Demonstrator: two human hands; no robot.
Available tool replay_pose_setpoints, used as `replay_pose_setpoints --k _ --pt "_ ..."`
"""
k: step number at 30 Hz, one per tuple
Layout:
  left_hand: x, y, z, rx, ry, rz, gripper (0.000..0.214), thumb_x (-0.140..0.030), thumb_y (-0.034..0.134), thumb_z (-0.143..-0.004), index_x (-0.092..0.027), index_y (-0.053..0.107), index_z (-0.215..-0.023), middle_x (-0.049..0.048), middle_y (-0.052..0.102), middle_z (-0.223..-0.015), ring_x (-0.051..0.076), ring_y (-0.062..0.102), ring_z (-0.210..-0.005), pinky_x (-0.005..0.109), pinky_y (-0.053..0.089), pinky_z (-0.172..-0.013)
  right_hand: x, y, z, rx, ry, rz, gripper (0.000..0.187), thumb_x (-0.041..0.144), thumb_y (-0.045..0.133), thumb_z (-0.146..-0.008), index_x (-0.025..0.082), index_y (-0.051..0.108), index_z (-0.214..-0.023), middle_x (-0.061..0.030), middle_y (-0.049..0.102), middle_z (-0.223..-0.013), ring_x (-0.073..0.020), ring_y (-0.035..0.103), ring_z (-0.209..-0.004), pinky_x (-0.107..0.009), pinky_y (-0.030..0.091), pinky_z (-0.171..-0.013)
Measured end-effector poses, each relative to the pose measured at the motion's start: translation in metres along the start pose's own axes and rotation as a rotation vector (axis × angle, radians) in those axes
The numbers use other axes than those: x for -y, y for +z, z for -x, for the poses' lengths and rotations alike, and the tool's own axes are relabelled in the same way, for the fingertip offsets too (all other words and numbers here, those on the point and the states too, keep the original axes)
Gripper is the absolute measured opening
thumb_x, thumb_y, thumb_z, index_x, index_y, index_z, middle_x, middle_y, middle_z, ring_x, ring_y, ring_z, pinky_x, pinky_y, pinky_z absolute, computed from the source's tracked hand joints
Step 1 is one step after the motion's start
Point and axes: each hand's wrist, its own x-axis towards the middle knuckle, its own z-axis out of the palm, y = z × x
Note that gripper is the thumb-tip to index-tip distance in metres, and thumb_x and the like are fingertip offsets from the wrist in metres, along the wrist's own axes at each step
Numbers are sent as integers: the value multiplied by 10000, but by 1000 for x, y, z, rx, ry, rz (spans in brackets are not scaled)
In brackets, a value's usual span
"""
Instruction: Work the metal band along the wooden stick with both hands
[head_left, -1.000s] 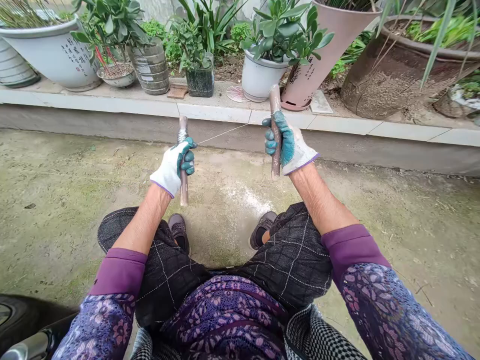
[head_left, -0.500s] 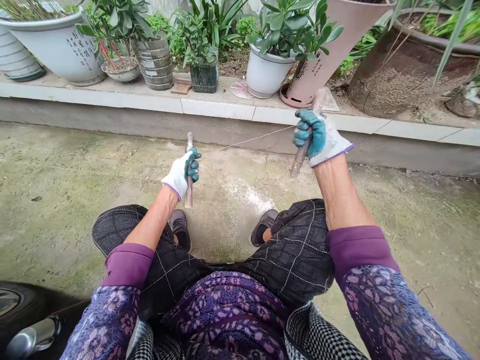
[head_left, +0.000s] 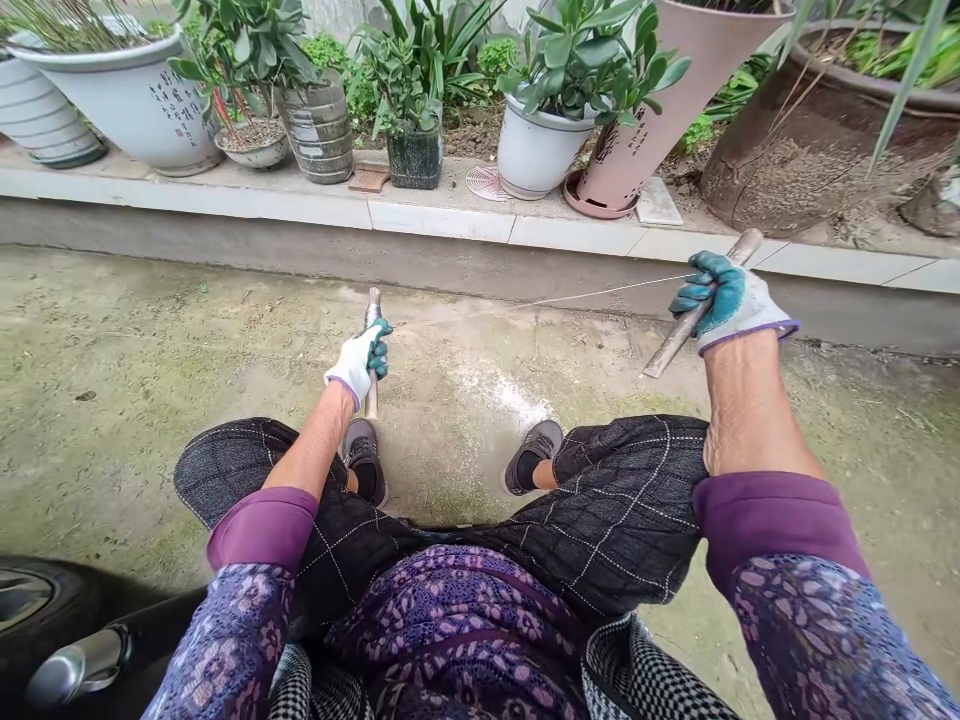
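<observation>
Both hands wear white work gloves with green-coated fingers. My left hand (head_left: 363,358) is closed round a short wooden stick (head_left: 373,303), held nearly upright, with something pale wound near its top. Out to the right, my right hand (head_left: 726,300) grips a second wooden stick (head_left: 667,350), tilted with its upper end to the right. A thin pale wire or string (head_left: 592,294) stretches between the two hands. How it is fastened to the sticks is hidden by the fingers.
Several potted plants, among them a white pot (head_left: 541,150) and a tall pink pot (head_left: 622,165), line a tiled ledge (head_left: 442,221) ahead. White powder (head_left: 517,397) lies on the concrete floor between my shoes. A vehicle wheel (head_left: 34,610) and metal pipe (head_left: 82,665) are at lower left.
My right hand has moved right and slightly down with its stick, which is now tilted more. My left hand has dropped a little. The span of line between them is longer.
</observation>
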Motion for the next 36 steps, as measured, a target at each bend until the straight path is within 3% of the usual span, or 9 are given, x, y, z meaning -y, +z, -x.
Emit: replay_pose_setpoints --k 3,7,13,15,18,23,30,33,36 --pt "23 -1 -8 -77 -23 -238 257 -365 727 -753 -209 548 -851 -106 395 -441 54 288 -323 178 229 -361 6 -12 5 -63 172 -224 292 113 461 -873 225 483 -604 82 264 -547 -59 208 -428 -302 178 -472" --pt "31 17 -28 92 -41 -610 216 -357 721 -728 -213 567 -682 -82 360 -386 90 344 -353 212 201 -382 21 -13 18 -54 78 -312 259 137 448 -890 231 518 -660 82 231 -585 -80 183 -445 -309 174 -475" --pt "-34 67 -83 123 114 -686 141 -166 696 -686 -221 585 -618 -66 338 -427 133 386 -476 221 288 -467 42 15 43 73 7 -312 132 173 521 -850 230 560 -738 82 226 -572 -87 168 -456 -288 155 -449" --pt "-52 84 -91 72 352 -792 163 -84 710 -625 -205 615 -679 -57 419 -490 143 425 -545 214 345 -532 42 36 48 142 24 -361 56 159 580 -806 210 590 -782 85 266 -561 -70 207 -447 -254 184 -431" --pt "-59 103 -76 152 494 -862 164 -109 752 -616 -173 678 -747 -13 569 -629 132 461 -635 202 373 -591 29 76 51 231 115 -286 139 226 694 -750 212 595 -846 72 401 -586 -71 345 -460 -224 306 -424" --pt "-43 117 -7 523 348 -851 100 -232 684 -749 -173 732 -814 47 661 -709 139 533 -597 234 397 -527 -11 155 63 447 152 -173 348 319 832 -656 205 562 -842 40 558 -669 -102 520 -544 -266 518 -530" --pt "-35 108 19 427 218 -511 135 -242 725 -752 -144 680 -834 70 693 -803 148 612 -677 292 518 -642 -28 238 98 552 198 -206 370 374 854 -638 203 545 -749 13 599 -615 -147 593 -598 -274 512 -551" --pt "-37 104 21 385 140 -346 156 -198 724 -759 -140 634 -872 61 681 -781 160 641 -661 335 561 -672 -23 247 101 552 109 -134 339 401 823 -662 195 558 -711 9 603 -619 -126 535 -567 -261 449 -509" --pt "-43 99 30 334 134 -320 165 -194 722 -769 -157 601 -876 10 606 -664 130 581 -537 288 533 -530 -17 241 94 643 -30 -28 257 382 745 -731 185 583 -702 0 621 -657 -124 512 -589 -266 446 -540"
